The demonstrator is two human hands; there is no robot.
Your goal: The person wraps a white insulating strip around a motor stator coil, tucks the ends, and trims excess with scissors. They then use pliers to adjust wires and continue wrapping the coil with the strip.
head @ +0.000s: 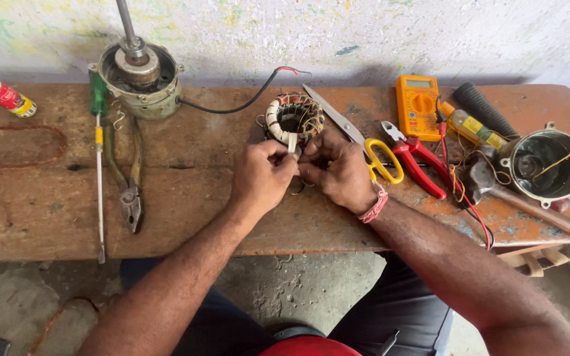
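The wound stator [293, 118] sits mid-bench just beyond my knuckles, close for fine work. My left hand [260, 177] pinches a pale sleeve strip [292, 143] upright while my right hand [341, 170] closes narrow on its wire. Scissors [364, 142] lie just right, within reach.

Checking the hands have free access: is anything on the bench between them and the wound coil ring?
Nothing visible does. The left hand and right hand meet right in front of the wound coil ring, pinching a pale strip that runs up to it. The scissors lie off to the right, beside the ring.
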